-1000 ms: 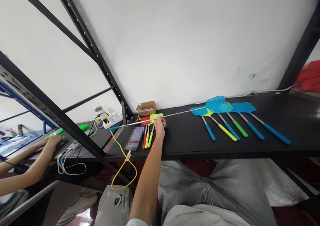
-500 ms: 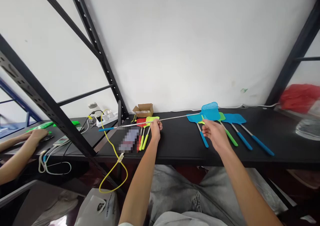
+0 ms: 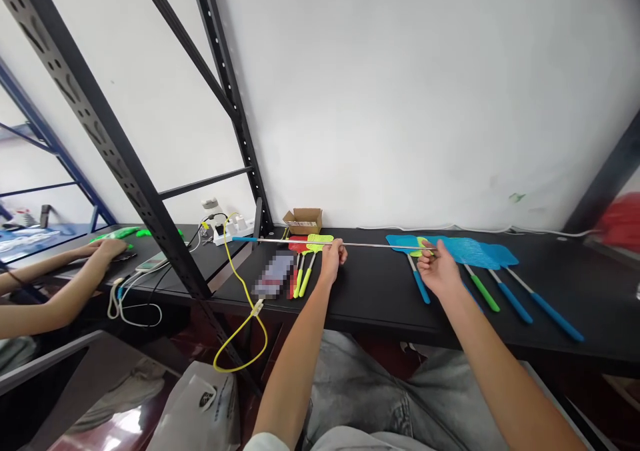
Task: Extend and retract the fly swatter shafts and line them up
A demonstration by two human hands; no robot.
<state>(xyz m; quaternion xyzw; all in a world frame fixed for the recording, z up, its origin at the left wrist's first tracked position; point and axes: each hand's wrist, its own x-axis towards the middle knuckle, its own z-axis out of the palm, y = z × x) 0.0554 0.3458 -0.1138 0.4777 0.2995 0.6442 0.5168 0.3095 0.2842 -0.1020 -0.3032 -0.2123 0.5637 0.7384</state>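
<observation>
Right hand (image 3: 441,268): moved onto blue-handled swatter (image 3: 370,245); fingers gripping it, left hand (image 3: 332,262) likewise; slack pinch could cause slip.

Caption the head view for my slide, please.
Left hand and right hand hold a long blue-handled flyswatter over a black table bearing other flyswatters.

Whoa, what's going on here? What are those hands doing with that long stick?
A person is holding a fly swatter sideways above a black table. The left hand grips its metal rod, and the right hand seems to pinch the rod farther along. Its blue handle points left. Red and yellow swatters lie near the left hand, and swatters with blue and green handles lie near the right hand.
</observation>
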